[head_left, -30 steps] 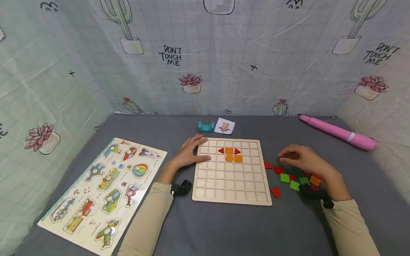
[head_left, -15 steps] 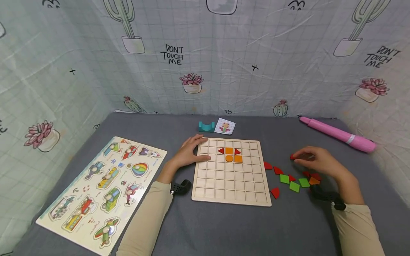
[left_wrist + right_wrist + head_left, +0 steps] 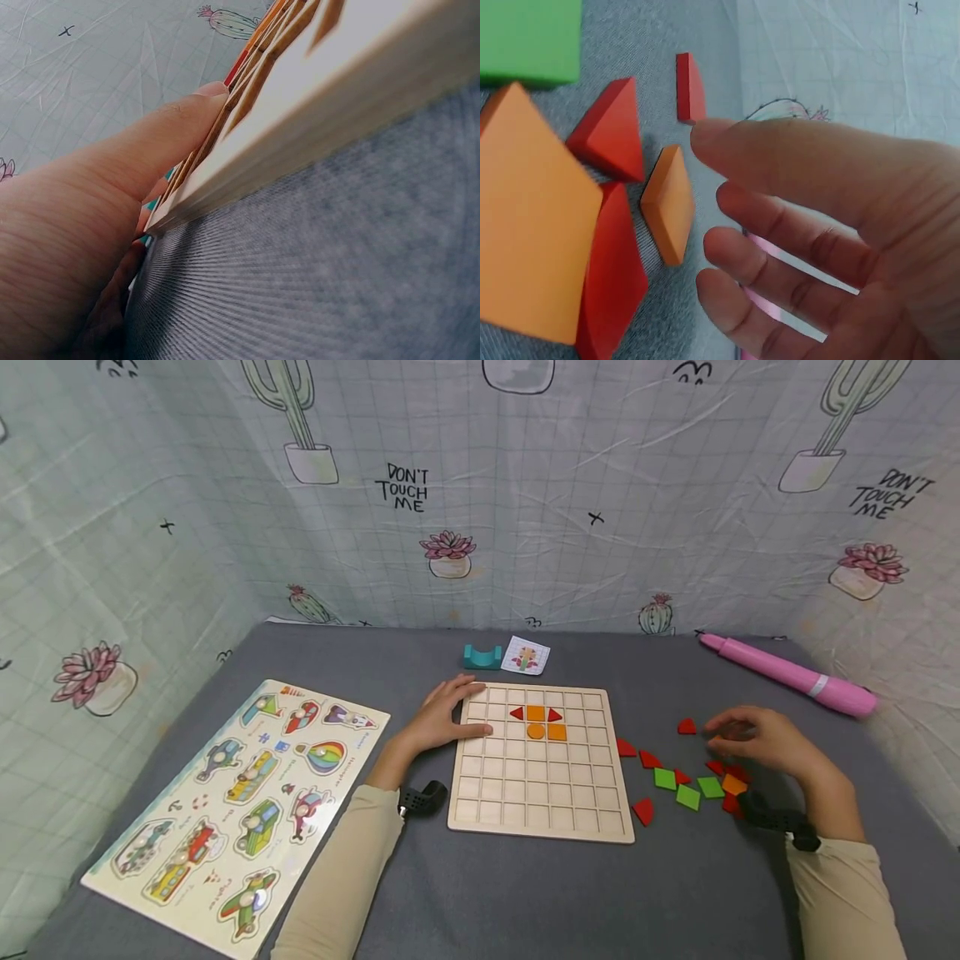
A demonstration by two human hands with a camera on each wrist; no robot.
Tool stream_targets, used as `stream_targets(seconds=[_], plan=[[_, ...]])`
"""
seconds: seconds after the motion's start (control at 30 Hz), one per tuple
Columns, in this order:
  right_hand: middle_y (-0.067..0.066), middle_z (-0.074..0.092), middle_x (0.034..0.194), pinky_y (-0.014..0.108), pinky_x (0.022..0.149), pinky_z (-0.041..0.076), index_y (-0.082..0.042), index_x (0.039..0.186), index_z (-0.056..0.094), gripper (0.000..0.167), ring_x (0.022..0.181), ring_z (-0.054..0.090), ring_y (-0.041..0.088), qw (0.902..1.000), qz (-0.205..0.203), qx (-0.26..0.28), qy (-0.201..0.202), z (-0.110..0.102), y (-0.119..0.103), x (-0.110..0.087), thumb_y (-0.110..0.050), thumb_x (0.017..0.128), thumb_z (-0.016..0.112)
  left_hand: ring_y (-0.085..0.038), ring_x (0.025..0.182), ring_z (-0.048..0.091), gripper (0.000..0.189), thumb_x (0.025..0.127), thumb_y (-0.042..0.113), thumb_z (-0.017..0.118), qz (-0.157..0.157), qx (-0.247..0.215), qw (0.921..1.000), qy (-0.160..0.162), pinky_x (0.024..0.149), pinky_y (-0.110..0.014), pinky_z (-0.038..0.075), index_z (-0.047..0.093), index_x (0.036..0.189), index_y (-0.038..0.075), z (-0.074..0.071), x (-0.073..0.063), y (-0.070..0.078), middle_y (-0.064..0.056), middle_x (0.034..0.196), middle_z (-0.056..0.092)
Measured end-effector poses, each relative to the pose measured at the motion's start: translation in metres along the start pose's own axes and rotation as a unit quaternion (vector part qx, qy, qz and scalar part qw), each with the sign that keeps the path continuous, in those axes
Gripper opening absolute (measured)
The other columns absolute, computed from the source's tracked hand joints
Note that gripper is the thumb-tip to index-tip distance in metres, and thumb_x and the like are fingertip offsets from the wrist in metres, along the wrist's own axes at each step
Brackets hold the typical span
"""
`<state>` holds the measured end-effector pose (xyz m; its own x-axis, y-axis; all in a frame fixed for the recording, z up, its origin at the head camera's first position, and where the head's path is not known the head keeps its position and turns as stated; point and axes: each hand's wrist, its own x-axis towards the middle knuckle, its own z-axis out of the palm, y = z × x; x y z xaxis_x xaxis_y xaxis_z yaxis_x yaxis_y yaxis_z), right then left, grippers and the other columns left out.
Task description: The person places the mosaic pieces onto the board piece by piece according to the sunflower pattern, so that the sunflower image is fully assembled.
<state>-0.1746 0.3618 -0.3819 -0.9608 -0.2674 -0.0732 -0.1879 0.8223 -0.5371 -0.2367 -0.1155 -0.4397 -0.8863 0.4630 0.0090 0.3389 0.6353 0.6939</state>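
Note:
My left hand (image 3: 442, 718) rests on the left side of a pale wooden grid board (image 3: 517, 818), thumb on its top face and fingers by the far left corner. In the left wrist view the thumb (image 3: 172, 135) lies straight over the rim. Set in the grid are red triangles (image 3: 554, 715), orange squares (image 3: 536, 713) and an orange circle (image 3: 536, 731). My right hand (image 3: 761, 739) hovers right of a red quarter-round piece (image 3: 687, 727), apart from it. Its fingers are loosely bent around nothing. In the right wrist view, an orange piece (image 3: 667, 206) lies near the fingertips.
Green squares (image 3: 687, 797), red pieces (image 3: 643, 812) and an orange piece (image 3: 734, 785) lie scattered right of the board. Behind it are a teal holder (image 3: 482, 657) and a pattern card (image 3: 526, 656). A vehicle puzzle (image 3: 240, 810) lies left, a pink pen-shaped object (image 3: 795, 672) far right.
My right hand has let go of the red quarter-round piece, which now lies on the cloth, and has drawn back to the right. The left hand stays on the board.

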Motion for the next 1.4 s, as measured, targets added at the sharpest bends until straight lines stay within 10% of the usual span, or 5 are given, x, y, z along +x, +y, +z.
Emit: stream_targets(seconds=[0.4, 1.4], plan=[[0.006, 0.067, 0.092, 0.027, 0.063, 0.048, 0.003, 0.109, 0.069, 0.032, 0.074, 0.056, 0.009, 0.9987, 0.037, -0.006, -0.034, 0.002, 0.009, 0.001, -0.02, 0.087, 0.075, -0.039, 0.149, 0.006, 0.076, 0.085, 0.036, 0.075, 0.001, -0.002, 1.0, 0.001, 0.117, -0.061, 0.007, 0.042, 0.149, 0.015, 0.001, 0.001, -0.002, -0.008, 0.16, 0.023], [0.01, 0.068, 0.095, 0.025, 0.064, 0.05, 0.0, 0.102, 0.071, 0.022, 0.078, 0.059, 0.011, 0.999, -0.041, -0.014, 0.001, 0.014, -0.02, 0.011, -0.01, 0.083, 0.076, -0.038, 0.149, 0.007, 0.076, 0.085, 0.036, 0.075, 0.006, 0.001, 1.0, 0.003, 0.118, -0.059, 0.005, 0.041, 0.15, 0.015, 0.002, 0.001, -0.002, -0.009, 0.16, 0.024]])
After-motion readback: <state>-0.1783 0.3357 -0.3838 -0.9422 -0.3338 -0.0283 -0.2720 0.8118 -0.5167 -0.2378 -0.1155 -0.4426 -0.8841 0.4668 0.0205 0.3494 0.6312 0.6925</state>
